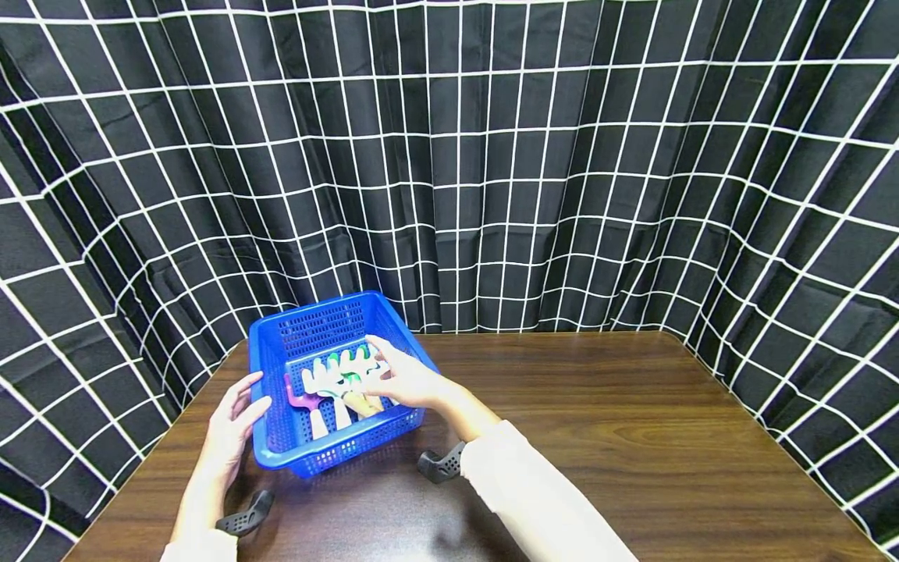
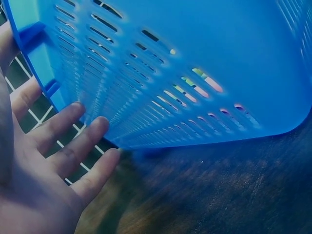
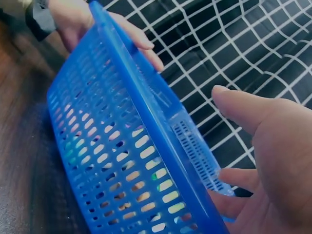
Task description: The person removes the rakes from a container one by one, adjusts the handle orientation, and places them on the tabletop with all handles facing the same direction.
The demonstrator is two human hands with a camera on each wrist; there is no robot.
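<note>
A blue perforated plastic basket (image 1: 323,450) stands on the left part of the table. In it lie several small handled pieces: a purple forked piece (image 1: 303,400), white handles (image 1: 318,424), white and green pronged parts (image 1: 325,377), and beige pieces (image 1: 360,404). At the basket's left side, my left hand (image 1: 228,421) has its fingertips right at the rim; the left wrist view shows its fingers spread and fairly straight along the outer wall. My right hand (image 1: 407,380) reaches over the right rim, with thumb and finger apart above the pieces. In the right wrist view its palm holds nothing.
A brown wooden table (image 1: 583,414) extends to the right of the basket. Behind and at the sides hangs a black curtain (image 1: 506,195) with a white grid. Black wrist mounts (image 1: 246,513) hang under both wrists, near the tabletop.
</note>
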